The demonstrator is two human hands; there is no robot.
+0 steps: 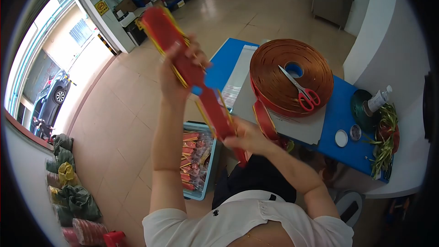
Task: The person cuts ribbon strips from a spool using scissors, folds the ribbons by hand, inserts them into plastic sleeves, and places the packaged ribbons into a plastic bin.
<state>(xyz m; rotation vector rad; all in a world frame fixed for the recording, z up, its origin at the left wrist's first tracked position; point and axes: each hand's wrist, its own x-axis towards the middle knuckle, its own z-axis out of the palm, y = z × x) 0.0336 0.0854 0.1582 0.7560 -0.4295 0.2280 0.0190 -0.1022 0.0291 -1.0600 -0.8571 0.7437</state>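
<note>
A long red ribbon bundle with yellow edges [176, 41] stretches diagonally between my two hands, with a small blue bit near its middle. My left hand [180, 68] is wrapped round its upper part, raised at the left. Lower down, my right hand [244, 136] pinches the lower part of the ribbon, and a red end hangs below it. To the right, a big brown and red ribbon roll [270, 68] lies on the table, with a loose strip [264, 118] hanging from it. Red-handled scissors [307, 97] rest on the roll.
The blue table [336, 126] carries plastic bags [238, 75], a bottle [379, 99], small round lids [341, 138] and green leaves [386, 142]. Below stands a light blue crate [211, 171] of wrapped red pieces. Sacks [75, 201] line the left wall.
</note>
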